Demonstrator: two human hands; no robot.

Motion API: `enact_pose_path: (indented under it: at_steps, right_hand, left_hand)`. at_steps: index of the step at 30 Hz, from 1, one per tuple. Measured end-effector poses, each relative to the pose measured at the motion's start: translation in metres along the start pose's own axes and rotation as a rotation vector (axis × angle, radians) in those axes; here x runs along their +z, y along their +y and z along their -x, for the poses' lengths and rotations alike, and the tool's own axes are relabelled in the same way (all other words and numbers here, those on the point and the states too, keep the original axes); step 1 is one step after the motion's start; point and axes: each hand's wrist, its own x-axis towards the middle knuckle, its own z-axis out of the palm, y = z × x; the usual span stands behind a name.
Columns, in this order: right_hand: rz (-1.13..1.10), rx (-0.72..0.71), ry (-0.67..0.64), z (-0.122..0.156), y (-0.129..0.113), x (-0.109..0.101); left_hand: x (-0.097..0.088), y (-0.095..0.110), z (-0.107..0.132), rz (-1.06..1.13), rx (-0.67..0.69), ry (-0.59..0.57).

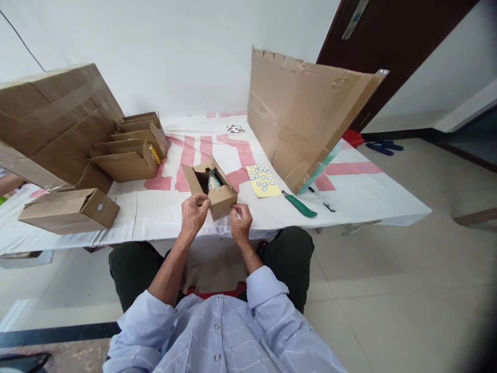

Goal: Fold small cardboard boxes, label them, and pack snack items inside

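A small cardboard box (224, 203) stands near the table's front edge, its top open and flaps raised. Inside lies a packet (214, 181) with white, blue and yellow on it; the box walls hide part of it. My left hand (195, 212) has its thumb and fingers closed on the box's near left edge. At the near right corner, my right hand (241, 223) pinches the box's edge. To the right of the box lie a yellow sheet of small white labels (262, 181) and a green-handled knife (300, 204).
A closed cardboard box (66, 211) lies at the left front. Behind it stand several open small boxes (124, 161) and a large carton (58, 119). An upright cardboard panel (303, 114) rises at the right. A patterned card (235, 128) lies near the wall.
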Motion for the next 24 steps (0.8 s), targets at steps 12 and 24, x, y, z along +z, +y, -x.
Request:
enact_pose_path:
  at_steps: [12,24]
  right_hand:
    - [0.087,0.275,0.021,-0.027,0.05,-0.095]
    - [0.6,-0.09,-0.578,-0.027,0.022,-0.086]
  left_hand:
    - [-0.022,-0.025,-0.029,0.004,-0.01,0.051]
    - [-0.065,-0.049,-0.057,0.014,-0.035,0.133]
